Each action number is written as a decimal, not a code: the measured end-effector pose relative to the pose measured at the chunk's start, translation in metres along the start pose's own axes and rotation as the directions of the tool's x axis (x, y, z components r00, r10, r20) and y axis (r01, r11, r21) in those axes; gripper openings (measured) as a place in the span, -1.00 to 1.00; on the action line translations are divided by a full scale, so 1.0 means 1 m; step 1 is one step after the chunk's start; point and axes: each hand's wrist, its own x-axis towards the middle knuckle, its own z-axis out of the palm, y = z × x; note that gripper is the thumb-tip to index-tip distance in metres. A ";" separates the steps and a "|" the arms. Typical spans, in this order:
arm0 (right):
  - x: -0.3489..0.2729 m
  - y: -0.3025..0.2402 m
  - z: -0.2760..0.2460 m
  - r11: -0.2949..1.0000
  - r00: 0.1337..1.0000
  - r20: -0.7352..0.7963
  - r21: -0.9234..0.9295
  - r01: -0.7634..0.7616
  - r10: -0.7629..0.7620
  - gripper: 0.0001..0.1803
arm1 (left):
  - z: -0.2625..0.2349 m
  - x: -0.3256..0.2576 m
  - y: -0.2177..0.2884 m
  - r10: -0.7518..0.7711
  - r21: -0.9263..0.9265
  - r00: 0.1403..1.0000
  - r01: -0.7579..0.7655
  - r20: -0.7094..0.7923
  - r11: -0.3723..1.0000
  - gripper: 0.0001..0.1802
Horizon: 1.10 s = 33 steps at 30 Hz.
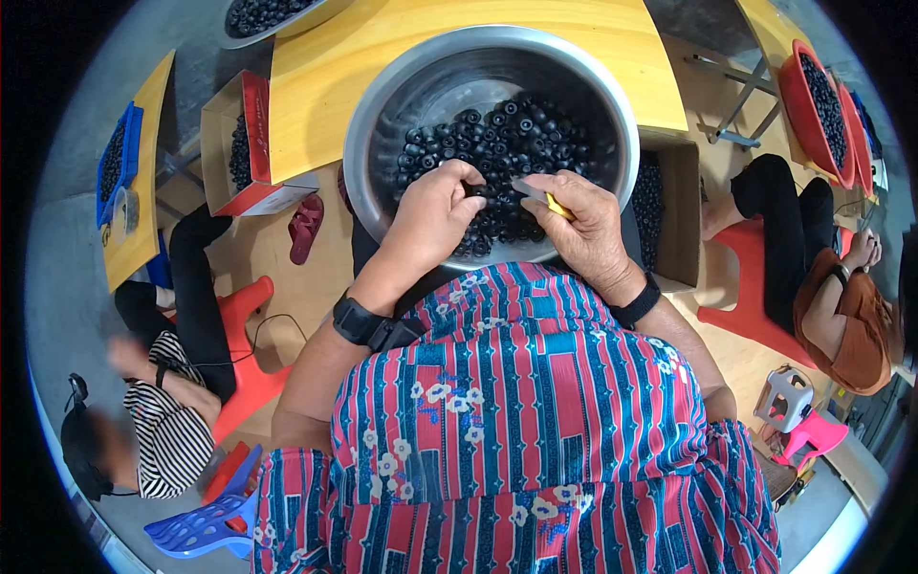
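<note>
- Now your left hand [435,215] pinches one small black ring [475,190] over the steel bowl [382,105].
- Your right hand [579,225] grips a yellow-handled tool [547,201] beside it.

A red cardboard box [251,143] of black parts stands beside red stools [251,368].

Bright, even daylight across my feed, with heavy fisheye bending.

I see soft glare on the inner wall of the steel bowl [402,105] and only faint shadows under the hands. The centre is sharp; toward the rim the yellow desk [325,86] edges curve, colours fade into a black circular border, and the seated person at lower left [143,421] looks blurred.
</note>
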 end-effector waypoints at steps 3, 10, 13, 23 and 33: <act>0.000 0.010 0.004 0.997 1.000 -0.012 0.070 -0.021 0.021 -0.72 | 0.003 -0.006 -0.003 -0.045 -0.427 0.996 0.076 0.083 0.901 -0.80; 0.003 0.001 0.002 0.977 0.982 0.182 0.198 -0.075 0.038 -0.69 | 0.008 -0.010 -0.002 -0.064 -0.791 0.947 0.298 0.314 0.535 -0.77; 0.003 0.003 0.002 0.979 0.983 0.180 0.190 -0.069 0.034 -0.68 | 0.010 -0.012 -0.001 -0.029 -0.846 0.906 0.406 0.423 0.346 -0.72; 0.002 0.010 0.004 0.991 0.982 0.185 0.126 -0.048 0.024 -0.74 | 0.022 -0.015 -0.007 0.076 -0.817 0.815 0.576 0.574 -0.005 -0.78; 0.002 0.000 -0.003 0.994 0.993 0.101 0.088 -0.069 0.060 -0.77 | 0.019 -0.017 0.000 0.059 -0.882 0.883 0.469 0.467 -0.036 -0.76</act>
